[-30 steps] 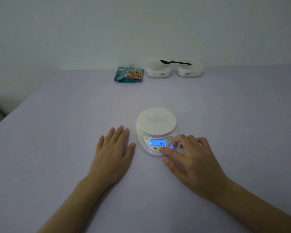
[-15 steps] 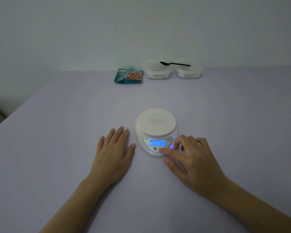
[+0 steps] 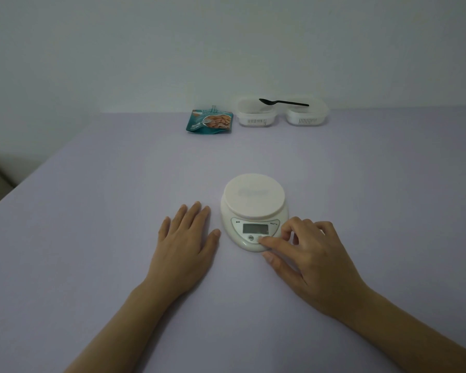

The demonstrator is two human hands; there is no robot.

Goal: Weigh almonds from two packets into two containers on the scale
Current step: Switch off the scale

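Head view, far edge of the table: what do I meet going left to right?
In order: almond packet → first container → second container. The black spoon spans both containers, so it has no clear place.

Open table [image 3: 253,152] between scale [image 3: 254,195] and far containers [image 3: 256,115] (spoon [image 3: 283,102] bridging them).

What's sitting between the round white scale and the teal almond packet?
Nothing; in the head view, just bare lilac table separates the white scale and teal packet.

Dim pale wall [image 3: 226,44], lavender table [image 3: 92,197]
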